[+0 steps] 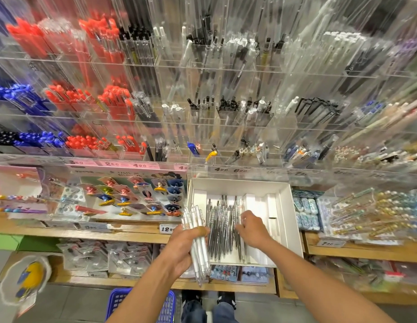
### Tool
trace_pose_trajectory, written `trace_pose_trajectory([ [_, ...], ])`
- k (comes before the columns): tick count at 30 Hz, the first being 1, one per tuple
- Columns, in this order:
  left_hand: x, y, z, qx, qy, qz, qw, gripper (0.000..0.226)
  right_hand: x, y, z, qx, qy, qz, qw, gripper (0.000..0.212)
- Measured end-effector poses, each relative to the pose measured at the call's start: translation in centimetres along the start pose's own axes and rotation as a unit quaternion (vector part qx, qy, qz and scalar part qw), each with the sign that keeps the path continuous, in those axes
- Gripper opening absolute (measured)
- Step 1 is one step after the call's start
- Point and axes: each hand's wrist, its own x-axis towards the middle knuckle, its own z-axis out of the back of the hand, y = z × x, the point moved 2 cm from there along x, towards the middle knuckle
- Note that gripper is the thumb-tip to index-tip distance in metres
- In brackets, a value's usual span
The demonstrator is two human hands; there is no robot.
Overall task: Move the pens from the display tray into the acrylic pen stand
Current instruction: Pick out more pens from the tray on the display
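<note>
Shelf-top display tray (293, 220): left hand (183, 247) grips pens (198, 243) near-upright; right hand (253, 230) fingers curl onto tray pens (222, 226).

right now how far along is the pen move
Partway. The left hand grips a bundle of white pens lifted clear of the tray. The right hand reaches into the clear pens left in it. Nothing here shows any placed in the stand yet.
</note>
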Motion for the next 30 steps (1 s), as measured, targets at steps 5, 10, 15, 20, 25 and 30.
trace_pose_trajectory([
  [5,-0.2,-0.1,-0.2,0.013,-0.001,-0.002,1.0,0.069,-1.4,0.0,-1.5,-0.033,0.047,-0.008,0.998,0.023],
  [10,-0.1,-0.1,-0.2,0.019,-0.007,-0.001,1.0,0.072,-0.2,1.0,-0.1,-0.033,-0.059,-0.043,0.997,0.021],
  [15,0.0,0.0,-0.3,0.028,-0.008,-0.006,1.0,0.073,0.7,1.9,-1.3,-0.09,-0.065,-0.116,0.987,0.022],
  [20,0.0,0.0,0.1,0.047,-0.006,-0.011,0.999,0.075,1.7,2.6,-2.3,-0.148,-0.069,-0.112,0.98,0.02],
  [25,0.3,0.3,0.4,0.066,0.003,-0.024,0.998,0.084,1.6,2.9,-2.6,-0.198,-0.023,-0.135,0.971,0.02],
  [30,0.2,0.0,0.5,0.068,0.011,-0.021,0.997,0.06,1.8,2.4,-2.3,-0.1,-0.046,-0.157,0.981,0.01],
])
